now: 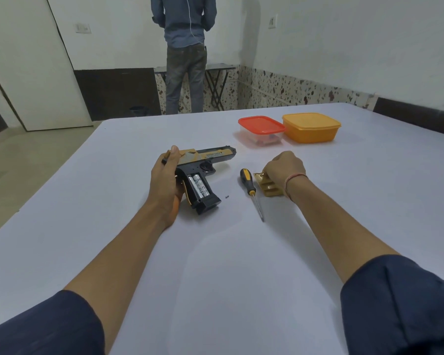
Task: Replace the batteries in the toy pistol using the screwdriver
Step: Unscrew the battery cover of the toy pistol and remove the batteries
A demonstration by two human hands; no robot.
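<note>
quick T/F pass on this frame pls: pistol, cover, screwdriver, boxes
1. The gold cover is fitted on the toy pistol. False: it is on the table, held by the right hand; the compartment is open with batteries showing.
2. The screwdriver lies on the table, in neither hand. True.
3. The left hand grips the toy pistol. True.
4. The red-lidded box is open. False: its lid is on.
5. The orange box stands left of the red-lidded box. False: it is to its right.
</note>
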